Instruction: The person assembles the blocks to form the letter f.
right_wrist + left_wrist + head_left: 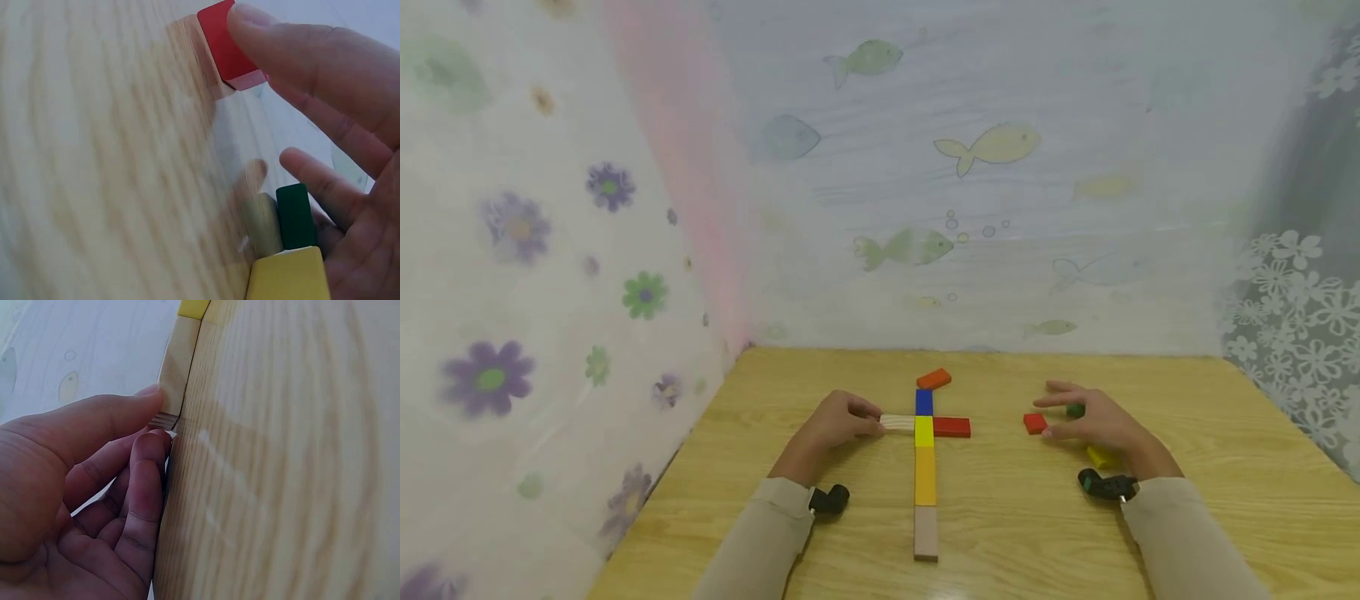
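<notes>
Flat coloured blocks form a cross on the table: a blue block (pixel 924 402) at the top, a yellow block (pixel 923 432) at the crossing, an amber block (pixel 925 476) and a grey-brown block (pixel 926 532) below. A dark red block (pixel 952 427) makes the right arm, a plain wooden block (pixel 898 422) the left. My left hand (pixel 841 418) pinches the wooden block's outer end between thumb and fingers. My right hand (pixel 1093 422) has its fingers spread, its thumb tip right at a small red block (pixel 1035 423); in the right wrist view the thumb overlaps that block.
An orange block (pixel 934 379) lies slanted just beyond the blue one. Under and beside the right hand lie a green block (pixel 296 216), a pale wooden piece (pixel 265 226) and a yellow block (pixel 289 276). Patterned wall coverings stand behind the wooden table (pixel 1000 533) and to its left.
</notes>
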`<action>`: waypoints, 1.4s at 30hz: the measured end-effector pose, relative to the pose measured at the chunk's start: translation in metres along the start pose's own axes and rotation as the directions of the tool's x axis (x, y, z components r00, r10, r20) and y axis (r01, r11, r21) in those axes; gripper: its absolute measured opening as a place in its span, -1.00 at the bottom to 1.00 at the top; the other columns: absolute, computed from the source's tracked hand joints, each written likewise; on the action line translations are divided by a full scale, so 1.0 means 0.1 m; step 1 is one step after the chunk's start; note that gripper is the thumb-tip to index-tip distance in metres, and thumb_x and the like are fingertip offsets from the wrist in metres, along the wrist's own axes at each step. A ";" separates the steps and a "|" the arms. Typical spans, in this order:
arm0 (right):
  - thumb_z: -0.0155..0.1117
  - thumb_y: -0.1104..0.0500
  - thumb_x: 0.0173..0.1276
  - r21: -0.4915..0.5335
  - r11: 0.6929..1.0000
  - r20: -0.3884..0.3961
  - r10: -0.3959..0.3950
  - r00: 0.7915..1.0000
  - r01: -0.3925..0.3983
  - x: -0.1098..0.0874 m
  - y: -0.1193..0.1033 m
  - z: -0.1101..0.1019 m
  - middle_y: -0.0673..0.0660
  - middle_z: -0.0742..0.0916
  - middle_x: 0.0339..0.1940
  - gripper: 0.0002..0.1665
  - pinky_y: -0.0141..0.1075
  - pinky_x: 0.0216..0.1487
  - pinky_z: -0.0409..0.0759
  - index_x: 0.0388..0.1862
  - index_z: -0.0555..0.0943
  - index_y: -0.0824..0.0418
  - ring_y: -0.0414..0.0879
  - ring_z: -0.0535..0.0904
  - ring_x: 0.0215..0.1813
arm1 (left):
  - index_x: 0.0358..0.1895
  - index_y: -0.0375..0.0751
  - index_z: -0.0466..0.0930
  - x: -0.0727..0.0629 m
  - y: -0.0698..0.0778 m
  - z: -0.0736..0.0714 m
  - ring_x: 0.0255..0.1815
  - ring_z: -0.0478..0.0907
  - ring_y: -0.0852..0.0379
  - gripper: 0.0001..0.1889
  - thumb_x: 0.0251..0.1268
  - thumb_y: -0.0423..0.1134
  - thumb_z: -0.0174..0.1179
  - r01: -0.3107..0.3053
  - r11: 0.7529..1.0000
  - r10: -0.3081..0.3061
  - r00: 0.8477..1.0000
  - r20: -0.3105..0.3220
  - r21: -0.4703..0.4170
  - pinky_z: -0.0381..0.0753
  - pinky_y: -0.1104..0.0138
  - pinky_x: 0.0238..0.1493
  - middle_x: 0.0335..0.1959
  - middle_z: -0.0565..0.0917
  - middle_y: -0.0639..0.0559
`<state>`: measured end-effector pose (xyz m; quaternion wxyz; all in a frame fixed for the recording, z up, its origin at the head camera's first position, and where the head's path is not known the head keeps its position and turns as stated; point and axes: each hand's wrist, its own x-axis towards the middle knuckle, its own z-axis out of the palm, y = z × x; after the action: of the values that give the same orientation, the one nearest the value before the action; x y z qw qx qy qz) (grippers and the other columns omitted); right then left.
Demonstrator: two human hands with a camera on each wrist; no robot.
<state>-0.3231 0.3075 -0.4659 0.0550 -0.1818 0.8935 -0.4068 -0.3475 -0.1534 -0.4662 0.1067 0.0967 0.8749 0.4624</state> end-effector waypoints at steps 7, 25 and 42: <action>0.59 -0.01 0.25 0.011 1.000 -0.001 -0.001 1.000 0.001 0.02 0.01 0.04 0.33 0.29 0.65 -0.36 0.39 0.38 0.34 0.29 0.69 0.15 0.48 0.04 0.63 | -0.07 -0.10 0.83 0.00 -0.03 -0.01 -0.16 0.60 0.11 -0.75 0.20 -0.14 0.53 0.001 1.000 -0.001 1.000 -0.006 0.004 0.66 0.26 -0.10 -0.12 0.76 0.04; 0.55 0.02 0.29 0.034 0.997 -0.002 0.072 0.997 -0.072 0.00 0.02 0.07 0.25 0.32 0.65 -0.52 0.29 0.38 0.42 0.18 0.75 0.08 0.44 0.04 0.64 | -0.06 -0.10 0.83 -0.03 -0.05 0.01 -0.16 0.60 0.11 -0.74 0.23 -0.14 0.51 -0.030 1.000 0.030 1.000 0.009 0.003 0.67 0.26 -0.12 -0.13 0.76 0.05; 0.57 -0.03 0.27 0.025 0.997 -0.027 0.073 0.997 -0.073 0.02 0.02 0.02 0.25 0.35 0.63 -0.46 0.31 0.40 0.38 0.19 0.74 0.11 0.44 0.04 0.64 | -0.05 -0.10 0.83 0.00 -0.01 0.00 -0.20 0.58 0.12 -0.74 0.23 -0.13 0.51 -0.040 0.999 0.040 0.999 0.008 0.012 0.64 0.30 -0.17 -0.14 0.76 0.06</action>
<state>-0.3249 0.3064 -0.4692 0.0595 -0.1426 0.8954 -0.4177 -0.3473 -0.1543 -0.4670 0.1001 0.1167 0.8751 0.4589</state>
